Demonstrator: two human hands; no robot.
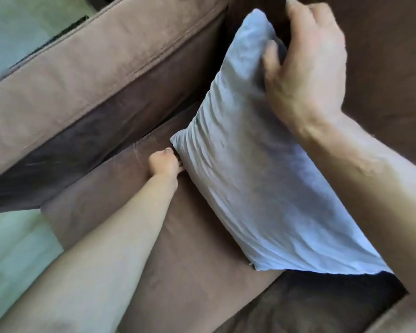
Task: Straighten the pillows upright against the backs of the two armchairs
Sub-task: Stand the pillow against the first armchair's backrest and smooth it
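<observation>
A wrinkled light-blue pillow (245,169) stands on edge on the brown seat cushion (190,248) of an armchair, leaning toward the dark brown backrest (389,68). My right hand (308,66) grips the pillow's top edge, thumb on the front and fingers behind it. My left hand (166,164) presses against the pillow's lower left corner, fingers tucked at its edge. Only this one armchair and one pillow are in view.
The armchair's thick brown left armrest (101,61) runs diagonally across the upper left. A pale green floor (15,248) shows at the left edge and upper left. Part of the right armrest (399,318) shows at the bottom right corner.
</observation>
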